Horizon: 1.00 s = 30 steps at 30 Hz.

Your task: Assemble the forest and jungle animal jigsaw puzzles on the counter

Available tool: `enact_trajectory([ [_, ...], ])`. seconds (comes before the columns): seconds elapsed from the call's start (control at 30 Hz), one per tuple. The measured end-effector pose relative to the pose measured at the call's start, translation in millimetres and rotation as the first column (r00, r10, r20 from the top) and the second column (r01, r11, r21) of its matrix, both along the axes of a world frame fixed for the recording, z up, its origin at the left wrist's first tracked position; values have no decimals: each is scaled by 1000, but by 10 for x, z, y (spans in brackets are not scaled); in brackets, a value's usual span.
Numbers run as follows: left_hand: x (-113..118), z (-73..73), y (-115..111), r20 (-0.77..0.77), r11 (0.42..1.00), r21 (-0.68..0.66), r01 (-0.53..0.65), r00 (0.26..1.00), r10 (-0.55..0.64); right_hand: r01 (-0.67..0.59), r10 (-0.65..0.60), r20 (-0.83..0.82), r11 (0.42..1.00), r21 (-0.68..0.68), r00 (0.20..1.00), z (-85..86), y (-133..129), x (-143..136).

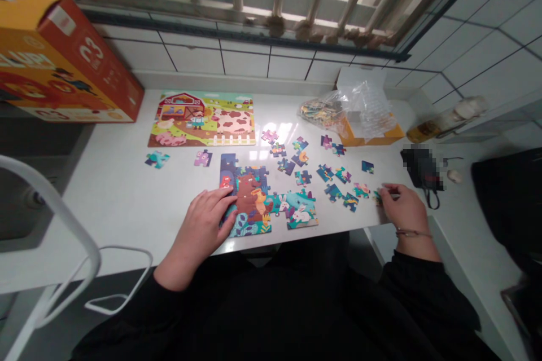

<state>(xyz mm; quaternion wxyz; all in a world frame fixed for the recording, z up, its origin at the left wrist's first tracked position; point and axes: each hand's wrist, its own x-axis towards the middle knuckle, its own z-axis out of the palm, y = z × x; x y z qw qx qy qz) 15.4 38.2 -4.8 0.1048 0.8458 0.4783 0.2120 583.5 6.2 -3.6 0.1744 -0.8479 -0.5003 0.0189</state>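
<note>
The left hand [205, 220] lies flat and loose, grasping nothing, over the left side of a partly joined animal jigsaw puzzle [250, 200]. If this hand pushes sideways, I think the narrow link towards the rabbit section [301, 210] could come apart, or this section could slip over the near table [127, 197] edge, which is very close. The right hand [406, 206] has its fingertips at 1 small puzzle piece [376, 197]; I cannot tell if it is grasped or only touched. A careless pull there might drop it, since the edge is near.

Around, far beyond the left hand, stands an orange box [97, 67]; nearer, a farm puzzle [201, 119] limits the space behind. Between the 2 hands, loose pieces [334, 192] stand in the way of a low sweep. Beyond them are a plastic bag of pieces [322, 110] and an open carton [372, 131].
</note>
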Motion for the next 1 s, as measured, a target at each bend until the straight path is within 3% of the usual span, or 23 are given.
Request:
enact_trajectory([
  [0.17,-3,1,2,-14,1000,-1,0,1000,0,-197,190,88,977,78,978,7,252,-392],
  [0.33,-5,-7,7,-4,1000,-16,-6,1000,6,-444,439,93,895,40,893,-12,489,-683],
  [0.53,0,-11,-1,-12,1000,-15,-8,1000,8,-449,448,42,894,9,893,7,544,-739],
  [0.7,4,-1,-10,-6,1000,-17,-9,1000,9,-512,508,63,857,59,859,176,501,-847],
  [0.8,6,0,-14,-6,1000,-25,-10,1000,10,-632,631,41,770,92,775,296,400,-1143],
  [1.0,9,-12,-14,-9,999,-37,-24,1000,23,-895,901,-45,435,99,432,366,65,-2044],
])
